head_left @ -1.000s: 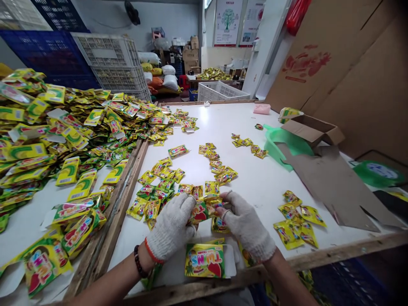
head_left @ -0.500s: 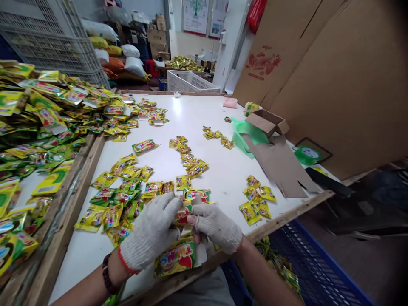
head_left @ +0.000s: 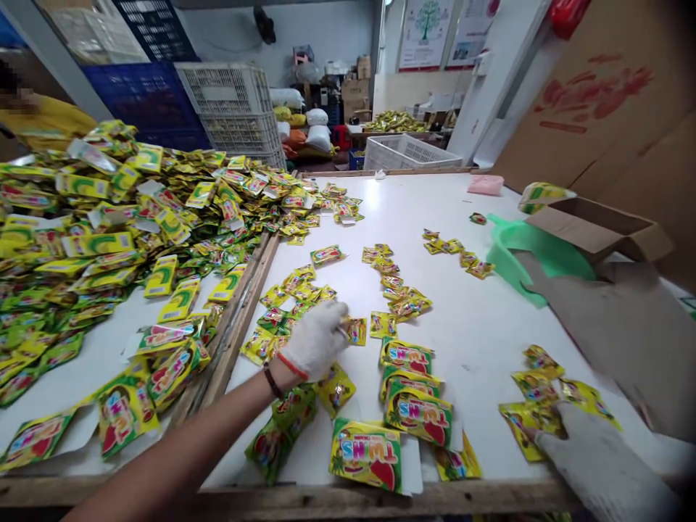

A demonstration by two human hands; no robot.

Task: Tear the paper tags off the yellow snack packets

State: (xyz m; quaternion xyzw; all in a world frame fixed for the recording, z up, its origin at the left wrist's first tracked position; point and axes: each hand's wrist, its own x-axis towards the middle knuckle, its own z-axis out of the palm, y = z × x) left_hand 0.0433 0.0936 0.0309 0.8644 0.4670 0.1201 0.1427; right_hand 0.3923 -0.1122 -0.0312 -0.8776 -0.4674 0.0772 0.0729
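Observation:
My left hand (head_left: 318,339), in a white knitted glove, is over the small sachets left of the table's middle. Its fingers are curled, with the tips closed on the edge of a yellow sachet (head_left: 357,331). Far to the right, my gloved right hand (head_left: 601,453) reaches over a cluster of yellow sachets (head_left: 527,428); its thumb and forefinger are apart, touching them. Between the hands, printed TWINS boxes (head_left: 417,417) lie in an overlapping row. Nearer me is another TWINS box (head_left: 365,455) with its white end flap out. Green sachets (head_left: 277,435) lie below my left hand.
A big heap of boxes and sachets (head_left: 135,210) fills the left side, behind a wooden divider (head_left: 244,319). A green basin (head_left: 522,254), an open carton (head_left: 603,221) and flat cardboard (head_left: 598,326) are at right. White crates (head_left: 410,152) stand beyond the table.
My hands, together at a TWINS box before, have parted: the left moved to the sachets on the left, the right to the right-hand cluster. That box now lies in the row. The view turned left.

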